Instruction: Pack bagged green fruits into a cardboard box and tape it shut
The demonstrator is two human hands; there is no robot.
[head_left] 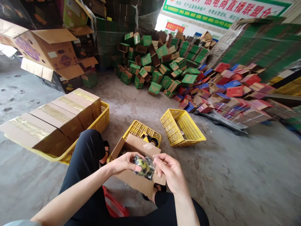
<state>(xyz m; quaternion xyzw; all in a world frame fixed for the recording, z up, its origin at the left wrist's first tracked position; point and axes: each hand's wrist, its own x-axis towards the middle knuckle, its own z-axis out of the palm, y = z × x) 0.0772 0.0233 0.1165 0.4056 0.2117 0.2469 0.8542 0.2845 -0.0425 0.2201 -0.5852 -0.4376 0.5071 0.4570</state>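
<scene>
My left hand (125, 162) grips a clear plastic bag (145, 167) with green, dark-spotted contents, whose exact kind I cannot make out. At the bag's right end, the curled fingers of my right hand (170, 171) pinch the plastic. Both hands are above an open cardboard box (135, 181) with its flaps spread, between my legs. The inside of the box is mostly hidden. Behind it, a black and yellow tape dispenser (152, 139) lies on a yellow plastic crate (135, 126) under the box.
At left, a long yellow crate (105, 116) holds several taped cartons (68, 105). Another yellow crate (185, 127) lies tilted on the floor at right. Green boxes (155, 88) and red and blue boxes (235, 91) are heaped behind. A red plastic item (114, 202) lies under my legs.
</scene>
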